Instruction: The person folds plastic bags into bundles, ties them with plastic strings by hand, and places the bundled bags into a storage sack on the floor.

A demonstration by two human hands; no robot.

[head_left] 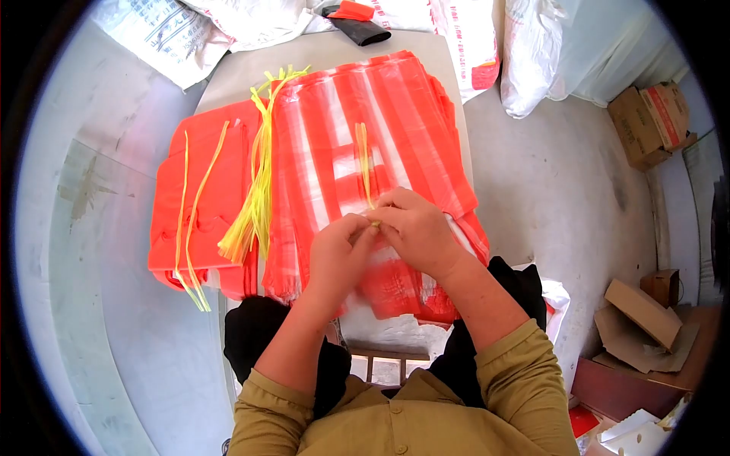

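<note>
The left hand [337, 247] and right hand [420, 229] meet, pinching a yellow tie [364, 163] over the striped stack [414, 125]; the tie's long axis runs forward from the fingertips, about equally near both. Counted: one held tie, two loose ties [182, 213] on one red stack [205, 163], one bundle [261, 182], one striped stack.

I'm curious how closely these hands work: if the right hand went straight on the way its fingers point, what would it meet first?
Most likely the left hand: the right hand points across toward it. Whether they already touch around the yellow strands is unclear.
</note>
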